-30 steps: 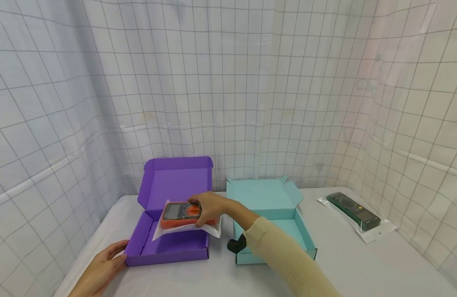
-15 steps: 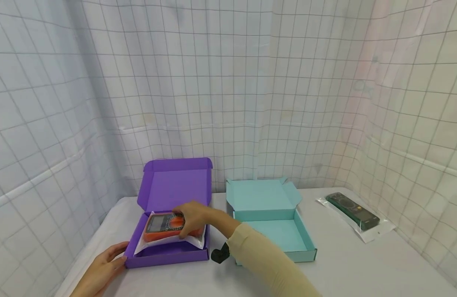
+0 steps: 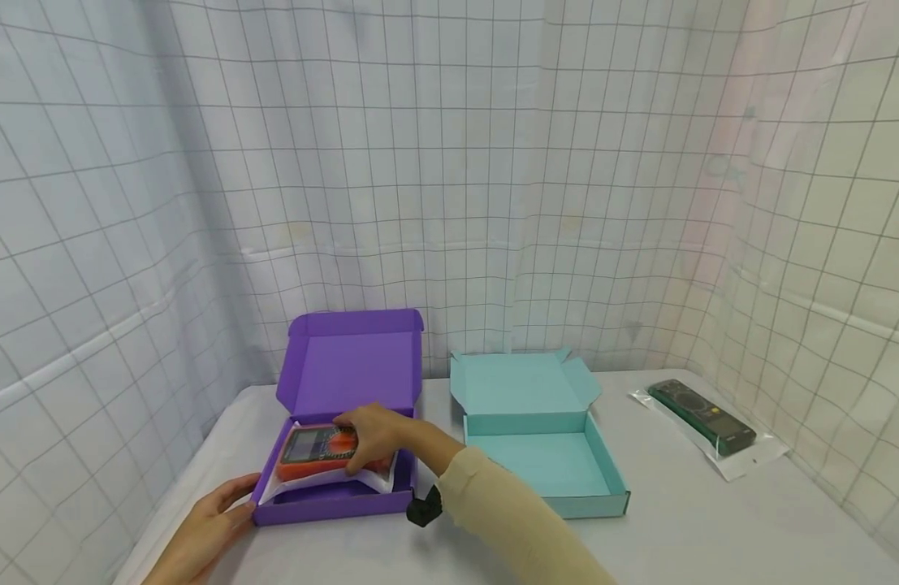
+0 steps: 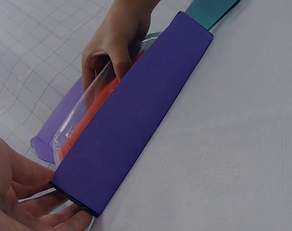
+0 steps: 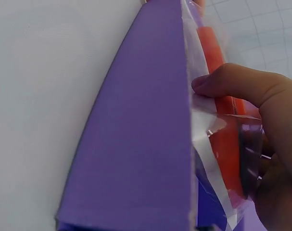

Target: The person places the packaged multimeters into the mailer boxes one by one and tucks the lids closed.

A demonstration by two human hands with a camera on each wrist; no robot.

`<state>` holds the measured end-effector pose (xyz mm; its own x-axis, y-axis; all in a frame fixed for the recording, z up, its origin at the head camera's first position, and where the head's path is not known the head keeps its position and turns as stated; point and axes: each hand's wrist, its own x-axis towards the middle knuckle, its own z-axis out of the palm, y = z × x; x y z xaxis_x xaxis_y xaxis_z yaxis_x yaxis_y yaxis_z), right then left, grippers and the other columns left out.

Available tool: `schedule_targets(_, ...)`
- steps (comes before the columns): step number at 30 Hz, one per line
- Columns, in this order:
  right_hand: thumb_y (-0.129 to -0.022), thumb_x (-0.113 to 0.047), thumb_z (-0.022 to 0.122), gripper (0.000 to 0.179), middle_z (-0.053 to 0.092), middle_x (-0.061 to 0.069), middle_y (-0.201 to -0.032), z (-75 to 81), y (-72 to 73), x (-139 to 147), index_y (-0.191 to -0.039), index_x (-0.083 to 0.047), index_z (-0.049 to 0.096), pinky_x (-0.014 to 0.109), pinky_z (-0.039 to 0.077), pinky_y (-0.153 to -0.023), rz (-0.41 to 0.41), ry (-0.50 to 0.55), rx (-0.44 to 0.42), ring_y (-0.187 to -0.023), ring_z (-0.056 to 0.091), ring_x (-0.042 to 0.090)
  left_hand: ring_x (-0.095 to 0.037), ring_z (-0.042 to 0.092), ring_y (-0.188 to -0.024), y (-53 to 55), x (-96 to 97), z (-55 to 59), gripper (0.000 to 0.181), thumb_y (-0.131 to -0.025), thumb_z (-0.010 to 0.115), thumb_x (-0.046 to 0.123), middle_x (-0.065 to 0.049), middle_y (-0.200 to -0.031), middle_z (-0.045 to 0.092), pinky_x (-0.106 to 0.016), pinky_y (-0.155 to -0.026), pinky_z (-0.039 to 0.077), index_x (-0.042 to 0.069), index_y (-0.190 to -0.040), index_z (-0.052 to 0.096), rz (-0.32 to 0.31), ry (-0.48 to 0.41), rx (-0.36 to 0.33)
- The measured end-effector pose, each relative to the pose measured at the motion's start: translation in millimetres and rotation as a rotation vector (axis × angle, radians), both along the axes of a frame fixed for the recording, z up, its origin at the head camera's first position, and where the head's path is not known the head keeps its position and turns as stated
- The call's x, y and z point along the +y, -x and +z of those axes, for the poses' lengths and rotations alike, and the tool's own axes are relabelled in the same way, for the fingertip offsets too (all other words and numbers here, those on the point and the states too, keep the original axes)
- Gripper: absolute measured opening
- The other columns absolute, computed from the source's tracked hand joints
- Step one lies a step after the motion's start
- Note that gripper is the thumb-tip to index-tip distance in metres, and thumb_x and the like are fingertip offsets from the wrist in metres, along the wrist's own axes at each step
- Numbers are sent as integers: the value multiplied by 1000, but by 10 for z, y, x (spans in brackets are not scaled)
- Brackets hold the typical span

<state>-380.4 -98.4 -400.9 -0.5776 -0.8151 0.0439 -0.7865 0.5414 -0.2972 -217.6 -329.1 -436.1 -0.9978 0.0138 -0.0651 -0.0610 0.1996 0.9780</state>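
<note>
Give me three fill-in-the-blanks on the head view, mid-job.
The right hand holds the orange, oblong, plastic-bagged multimeter at the rectangular cardboard box coloured ____.
The left hand touches that box's front ____ corner.
The dark-green, oblong, plastic-bagged multimeter lies to the ____ of the rectangular light-blue cardboard box.
Missing: purple; left; right.

I'm counting one purple box [image 3: 332, 509], one teal box [image 3: 544, 463], and that's making two! I'm spotting one orange multimeter [image 3: 310, 469], one green multimeter [image 3: 701, 414], also two, and I'm tallying two clear bags [image 3: 379, 482] [image 3: 741, 465]. I'm adding one left hand [image 3: 211, 524], one right hand [image 3: 379, 437], one sleeve [image 3: 522, 524], one small black object [image 3: 423, 510], and I'm finding one table [image 3: 712, 520]!
</note>
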Motion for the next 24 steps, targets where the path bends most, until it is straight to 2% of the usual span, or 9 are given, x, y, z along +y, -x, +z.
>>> schedule_targets(4, -66, -42, 81, 81, 56, -12, -110, -68, 2, -33, -136, -17, 48, 15, 39, -78, -8, 3, 3, -90, 48, 3, -31, 31, -126, -3, 3, -3, 48, -96, 35, -5, -30, -144, 18, -42, -98, 37, -13, -140, 18, -9, 1, 5)
schedule_targets(8, -68, -42, 80, 79, 56, -12, -109, -129, -5, -51, -135, -17, 48, 16, 39, -81, -8, -19, 19, -90, 48, 2, -34, 29, -127, -7, 5, 8, 48, -96, 36, -4, -30, -144, 17, -41, -98, 37, -12, -140, 18, -20, 2, 12)
schedule_targets(11, -69, -42, 80, 78, 56, -13, -107, -154, -18, -37, -135, -16, 48, 15, 38, -80, -1, -38, 25, -91, 48, 1, -33, 30, -127, -5, 19, 15, 48, -95, 36, -4, -28, -144, 18, -39, -98, 38, -11, -140, 19, -17, 7, 15)
schedule_targets(15, -69, -44, 80, 81, 54, -13, -110, -138, -38, 6, -138, -19, 44, 16, 39, -81, -16, -64, -12, -93, 47, 2, -32, 32, -126, 0, 31, 9, 48, -96, 37, -3, -27, -144, 20, -38, -97, 39, -10, -140, 20, -12, 18, 18)
schedule_targets(21, -68, -51, 78, 91, 50, -11, -123, -103, -40, 78, -143, -19, 37, 18, 37, -90, -1, -96, -14, -106, 45, 3, -16, 44, -117, -3, -6, -17, 49, -97, 39, -1, -31, -144, 18, -35, -94, 42, -13, -140, 18, -15, 32, 23)
schedule_targets(24, -68, -53, 77, 94, 46, -10, -131, -80, -32, 117, -145, -20, 33, 20, 35, -95, -1, -95, -24, -115, 42, 4, -16, 45, -116, -11, -31, -12, 51, -98, 41, 3, -31, -144, 19, -34, -94, 42, -13, -140, 18, -19, 67, 13)
